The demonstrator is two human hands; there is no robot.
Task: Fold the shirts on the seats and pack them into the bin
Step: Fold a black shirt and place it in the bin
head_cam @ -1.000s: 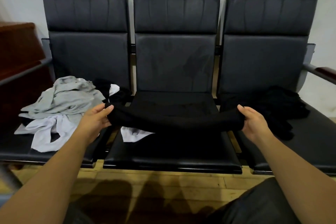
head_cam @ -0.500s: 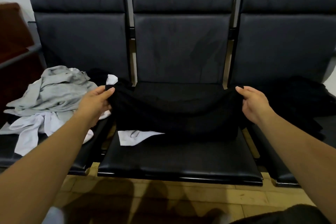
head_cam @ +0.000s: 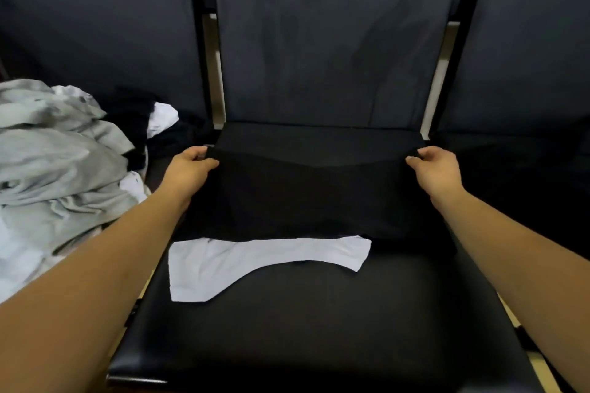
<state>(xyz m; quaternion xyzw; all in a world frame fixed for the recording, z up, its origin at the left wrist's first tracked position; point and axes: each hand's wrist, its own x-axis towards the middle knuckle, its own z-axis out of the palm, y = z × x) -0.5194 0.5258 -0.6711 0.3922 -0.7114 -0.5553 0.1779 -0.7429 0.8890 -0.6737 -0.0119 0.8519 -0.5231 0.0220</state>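
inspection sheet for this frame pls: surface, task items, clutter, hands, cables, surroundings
Surface: middle seat, black padded, front part bare.
Job's things: black shirt spread flat across the middle seat; white fabric showing from under its near edge; grey and white pile crumpled on the left seat; bin not in view.
Clutter: nothing seen.
Hands: left hand pinches the black shirt's left edge; right hand pinches its right edge.
Cables: nothing seen.
Surroundings: dark backrest behind the middle seat; right seat too dark to tell what lies on it.
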